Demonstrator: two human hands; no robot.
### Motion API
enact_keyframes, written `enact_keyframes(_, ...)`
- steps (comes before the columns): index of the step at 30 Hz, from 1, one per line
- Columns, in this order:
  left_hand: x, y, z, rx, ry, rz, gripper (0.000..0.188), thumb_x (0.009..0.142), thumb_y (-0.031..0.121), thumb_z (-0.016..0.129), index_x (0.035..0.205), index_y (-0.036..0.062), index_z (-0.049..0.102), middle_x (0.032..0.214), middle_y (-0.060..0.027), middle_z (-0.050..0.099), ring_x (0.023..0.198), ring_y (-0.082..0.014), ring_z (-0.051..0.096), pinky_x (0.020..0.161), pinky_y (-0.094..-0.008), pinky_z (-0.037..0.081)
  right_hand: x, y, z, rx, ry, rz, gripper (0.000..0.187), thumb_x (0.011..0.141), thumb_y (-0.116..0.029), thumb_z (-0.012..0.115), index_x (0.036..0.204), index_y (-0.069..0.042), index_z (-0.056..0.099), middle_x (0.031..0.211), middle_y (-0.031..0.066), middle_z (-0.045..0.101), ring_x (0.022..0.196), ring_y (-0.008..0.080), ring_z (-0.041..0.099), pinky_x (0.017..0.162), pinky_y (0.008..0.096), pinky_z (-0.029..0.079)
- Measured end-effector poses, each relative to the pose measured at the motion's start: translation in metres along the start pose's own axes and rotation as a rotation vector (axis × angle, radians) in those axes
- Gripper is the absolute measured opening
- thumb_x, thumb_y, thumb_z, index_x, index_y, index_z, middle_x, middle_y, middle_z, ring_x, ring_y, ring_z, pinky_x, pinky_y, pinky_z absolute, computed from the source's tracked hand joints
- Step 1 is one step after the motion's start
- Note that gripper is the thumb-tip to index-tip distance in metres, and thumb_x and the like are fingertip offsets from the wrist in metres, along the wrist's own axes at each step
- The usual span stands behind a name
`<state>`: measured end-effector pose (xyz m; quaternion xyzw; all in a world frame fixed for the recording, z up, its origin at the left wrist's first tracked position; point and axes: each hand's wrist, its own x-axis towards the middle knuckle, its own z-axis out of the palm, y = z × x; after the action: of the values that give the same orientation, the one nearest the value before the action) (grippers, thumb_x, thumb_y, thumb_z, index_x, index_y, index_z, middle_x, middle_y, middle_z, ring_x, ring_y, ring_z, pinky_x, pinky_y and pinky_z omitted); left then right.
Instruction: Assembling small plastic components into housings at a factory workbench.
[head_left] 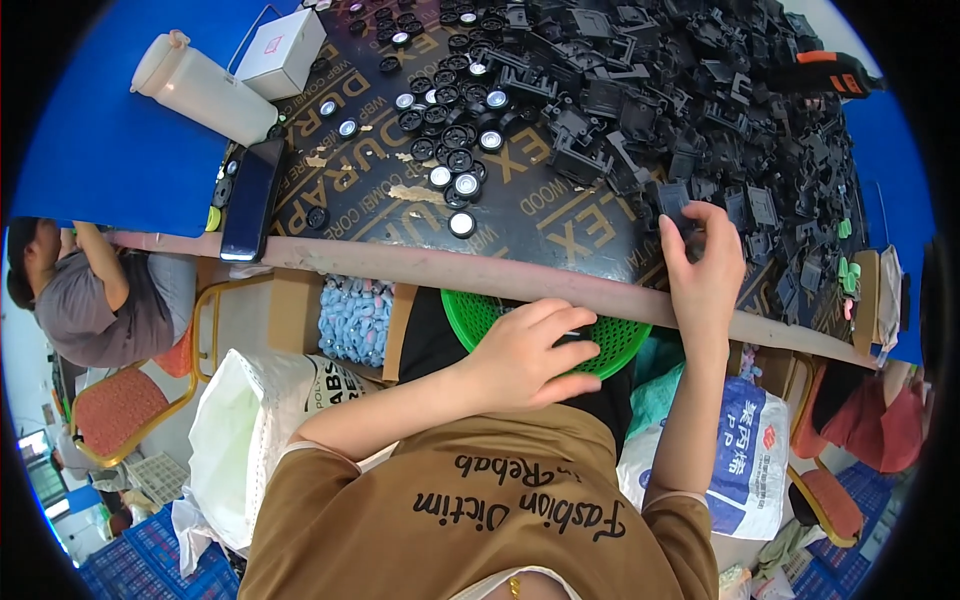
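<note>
My left hand (532, 352) hovers over a green plastic basket (462, 318) in my lap, its fingers apart and curved. Something dark shows between those fingers, too little of it to name. At the table edge, my right hand (708, 258) reaches over the pile of black plastic parts (640, 105). Its thumb and index finger are apart, with their tips beside a flat black plastic part (672, 196); whether they touch it I cannot tell. Black toy wheels (458, 136), some with silver hubs, lie scattered left of the pile.
On the table's left stand a phone (252, 200), a cream bottle (200, 90) and a white box (283, 55). An orange-black tool (825, 75) lies far right. Below are a carton of blue pieces (357, 318) and woven sacks (235, 440). Other people sit at both sides.
</note>
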<state>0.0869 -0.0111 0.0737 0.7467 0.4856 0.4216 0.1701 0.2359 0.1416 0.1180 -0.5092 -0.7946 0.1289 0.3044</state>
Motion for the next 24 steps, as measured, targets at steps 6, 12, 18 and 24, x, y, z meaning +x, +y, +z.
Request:
enact_keyframes(6,0.029,0.002,-0.019,-1.189,0.331,-0.372,0.073,0.084,0.027,0.063,0.139,0.0021,0.023,0.127,-0.0169,0.047,0.114,-0.024,0.048,0.098,-0.0369,0.039,-0.036,-0.046,0.001,0.522,0.087,-0.433,0.035,0.065,-0.003,0.073,0.096,-0.003,0.056,0.103,0.0146,0.061,0.094,0.0297,0.058,0.081,0.0359,0.046)
enact_keyframes(12,0.019,0.001,-0.058,-1.254,0.754,-0.501,0.026,0.092,0.007,0.045,0.117,-0.0003,0.041,0.107,-0.0191,0.057,0.1,-0.0253,0.058,0.088,-0.0399,0.048,-0.009,-0.067,0.036,0.609,-0.217,-0.538,0.032,0.071,0.0,0.062,0.103,-0.003,0.057,0.099,0.0118,0.06,0.091,0.0312,0.057,0.08,0.0366,0.047)
enact_keyframes(18,0.001,0.001,-0.063,-0.85,0.64,-0.592,0.031,0.083,0.0,0.058,0.112,0.0012,0.049,0.081,-0.005,0.059,0.069,-0.0084,0.053,0.061,-0.0212,0.043,0.017,-0.101,0.077,0.232,-0.369,-0.687,0.034,0.069,0.001,0.056,0.103,-0.003,0.058,0.106,0.0124,0.055,0.094,0.0304,0.055,0.081,0.0363,0.047)
enact_keyframes(24,0.016,0.002,-0.06,-0.367,0.396,-0.566,0.016,0.076,0.005,0.067,0.088,0.0033,0.058,0.079,-0.0063,0.061,0.072,-0.0115,0.058,0.065,-0.0248,0.045,0.001,-0.079,0.036,0.841,-0.368,-0.197,0.027,0.066,0.002,0.07,0.091,-0.002,0.061,0.093,0.0085,0.056,0.073,0.0161,0.062,0.062,0.026,0.051)
